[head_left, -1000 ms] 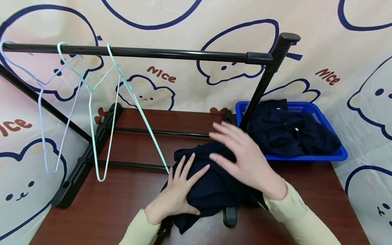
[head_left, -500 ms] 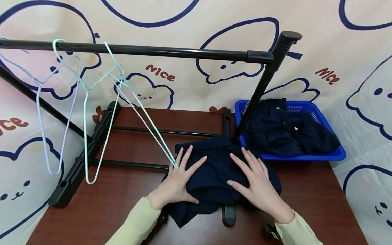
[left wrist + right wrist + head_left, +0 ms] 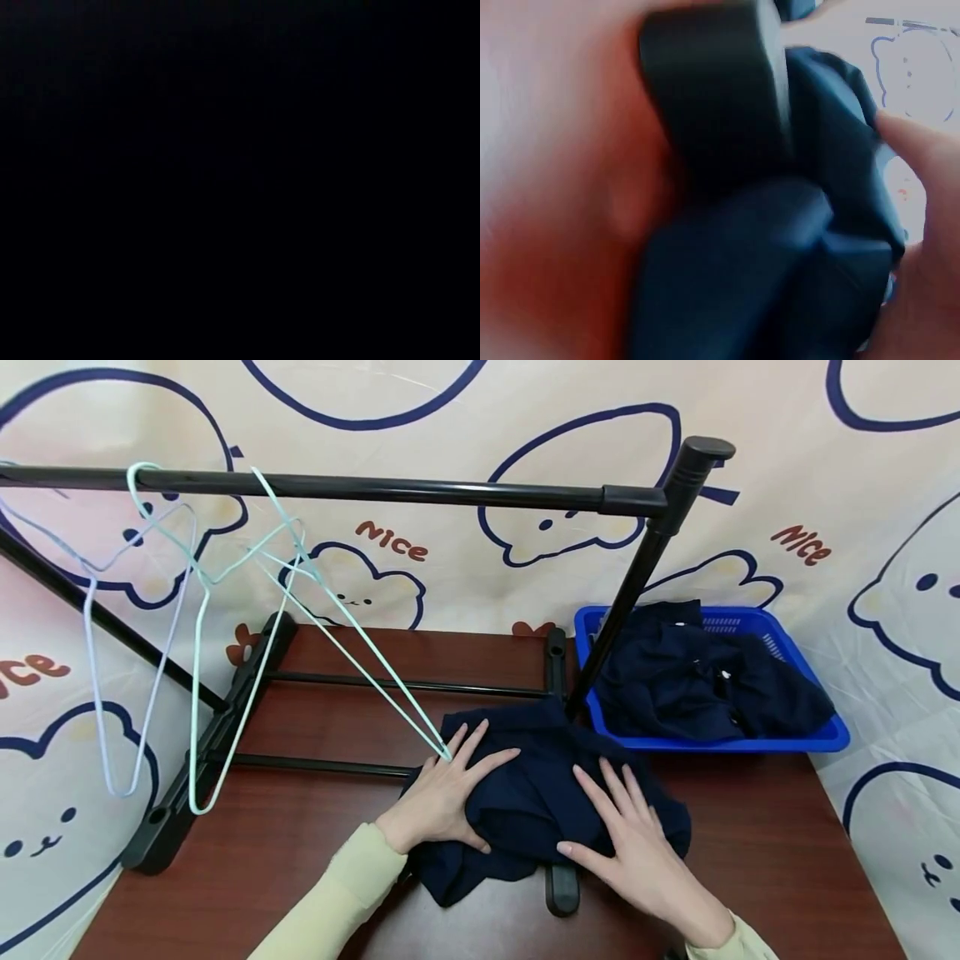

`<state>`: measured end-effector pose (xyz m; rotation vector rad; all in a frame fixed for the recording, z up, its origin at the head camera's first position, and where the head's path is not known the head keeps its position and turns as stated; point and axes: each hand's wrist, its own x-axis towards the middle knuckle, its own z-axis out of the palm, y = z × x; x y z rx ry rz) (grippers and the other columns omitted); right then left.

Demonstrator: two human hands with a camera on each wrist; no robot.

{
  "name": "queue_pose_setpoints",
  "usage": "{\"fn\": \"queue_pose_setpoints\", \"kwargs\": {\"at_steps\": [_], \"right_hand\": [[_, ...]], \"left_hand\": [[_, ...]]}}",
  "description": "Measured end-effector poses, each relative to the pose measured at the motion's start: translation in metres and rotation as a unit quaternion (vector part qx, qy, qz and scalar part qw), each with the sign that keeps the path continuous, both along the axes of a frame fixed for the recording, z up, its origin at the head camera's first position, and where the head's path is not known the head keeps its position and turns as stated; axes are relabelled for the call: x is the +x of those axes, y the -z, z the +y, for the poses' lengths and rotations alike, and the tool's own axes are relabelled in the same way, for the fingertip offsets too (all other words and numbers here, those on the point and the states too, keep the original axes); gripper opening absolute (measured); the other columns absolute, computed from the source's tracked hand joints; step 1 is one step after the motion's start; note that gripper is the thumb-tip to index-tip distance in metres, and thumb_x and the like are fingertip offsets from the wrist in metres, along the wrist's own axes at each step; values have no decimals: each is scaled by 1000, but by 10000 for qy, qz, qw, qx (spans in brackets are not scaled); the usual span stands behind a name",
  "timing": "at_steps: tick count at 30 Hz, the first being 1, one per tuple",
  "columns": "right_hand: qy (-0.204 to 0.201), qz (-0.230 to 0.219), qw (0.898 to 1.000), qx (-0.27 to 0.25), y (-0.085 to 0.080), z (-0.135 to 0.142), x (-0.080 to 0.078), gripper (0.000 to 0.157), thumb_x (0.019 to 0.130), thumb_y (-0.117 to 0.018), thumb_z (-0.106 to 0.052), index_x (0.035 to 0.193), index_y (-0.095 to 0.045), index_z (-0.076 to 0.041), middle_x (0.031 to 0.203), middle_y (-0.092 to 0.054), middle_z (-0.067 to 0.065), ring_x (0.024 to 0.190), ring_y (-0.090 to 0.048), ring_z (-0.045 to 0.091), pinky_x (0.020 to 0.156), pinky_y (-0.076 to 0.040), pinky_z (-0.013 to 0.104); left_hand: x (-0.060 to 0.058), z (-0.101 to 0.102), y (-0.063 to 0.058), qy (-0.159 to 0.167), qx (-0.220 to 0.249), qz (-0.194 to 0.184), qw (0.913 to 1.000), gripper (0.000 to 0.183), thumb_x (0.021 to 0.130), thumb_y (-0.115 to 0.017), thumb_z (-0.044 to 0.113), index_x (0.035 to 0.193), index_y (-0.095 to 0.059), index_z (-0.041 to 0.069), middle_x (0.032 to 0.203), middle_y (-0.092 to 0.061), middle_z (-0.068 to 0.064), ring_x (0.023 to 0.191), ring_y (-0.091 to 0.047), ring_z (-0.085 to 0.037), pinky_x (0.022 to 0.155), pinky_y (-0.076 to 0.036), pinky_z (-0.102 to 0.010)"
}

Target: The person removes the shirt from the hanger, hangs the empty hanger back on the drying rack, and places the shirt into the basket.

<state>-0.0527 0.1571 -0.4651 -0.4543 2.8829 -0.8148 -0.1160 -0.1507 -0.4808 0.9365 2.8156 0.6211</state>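
A crumpled navy garment (image 3: 525,827) lies on the table over the foot of the black rack. My left hand (image 3: 435,802) rests on its left side with fingers spread. On its right side rests my right hand (image 3: 637,860), fingers also spread. The lower corner of a mint-green hanger (image 3: 378,660) reaches down to the fingers of my left hand. In the right wrist view, dark blue folds of the garment (image 3: 735,262) hang close beside the dark end of a rack foot (image 3: 712,90). The left wrist view is black and shows nothing.
The black rack's bar (image 3: 420,489) runs above the table. Another mint-green hanger (image 3: 197,693) and a pale lilac hanger (image 3: 97,693) hang from it at the left. At the back right, a blue basket (image 3: 750,745) holds dark clothing (image 3: 697,685).
My right hand has come down from above onto the garment and shifted slightly toward me. My left hand has moved a little to the right. The hanger beside it has turned, showing both sides.
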Motion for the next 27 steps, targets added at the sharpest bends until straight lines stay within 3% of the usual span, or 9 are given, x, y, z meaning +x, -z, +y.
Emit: {"fn": "queue_pose_setpoints", "kwargs": {"at_steps": [3,8,14,18,23,27], "right_hand": [[321,-558,9979,45,10,2,-4,93,87,-57,-77,162,-9,-47,169,-4,13,151,4,45,94,-13,87],[645,-765,9941,408,21,2,-23,102,81,-55,-84,162,-5,-47,167,-6,23,149,5,52,95,-11,87],[459,-708,9935,760,19,-12,-36,114,75,-50,-93,165,-14,-32,163,-17,27,145,-15,56,97,-21,83],[159,-633,9965,514,17,-19,-38,115,77,-56,-88,164,-22,-21,160,-28,27,141,-30,53,98,-27,80],[-76,-610,9979,-202,16,-20,-41,102,86,-72,-63,162,-26,-12,157,-34,27,140,-34,51,106,-29,70],[-69,-464,9965,-692,21,-20,-45,91,88,-78,-44,160,-33,-10,157,-38,21,140,-38,44,108,-34,62]], "left_hand": [[-1,1,0,29,-44,-66,10000,134,53,-96,61,161,-18,46,170,4,-7,152,-7,-42,92,-35,-79],[-2,3,0,149,-145,-72,9998,136,52,-96,63,161,-17,45,170,2,-9,152,-6,-42,94,-36,-78],[-1,5,2,232,-422,96,9988,144,47,-94,69,162,-11,44,170,2,-10,152,-9,-41,95,-40,-73],[0,8,2,324,-409,162,9985,141,50,-95,66,163,-15,40,168,-6,-14,148,-21,-43,96,-43,-67],[-1,11,1,442,11,73,9990,115,70,-95,43,161,-26,36,165,-22,-16,143,-34,-42,99,-45,-60],[-6,9,1,499,244,52,9984,95,82,-84,2,158,-37,33,159,-35,-15,141,-41,-37,100,-48,-51]]}}
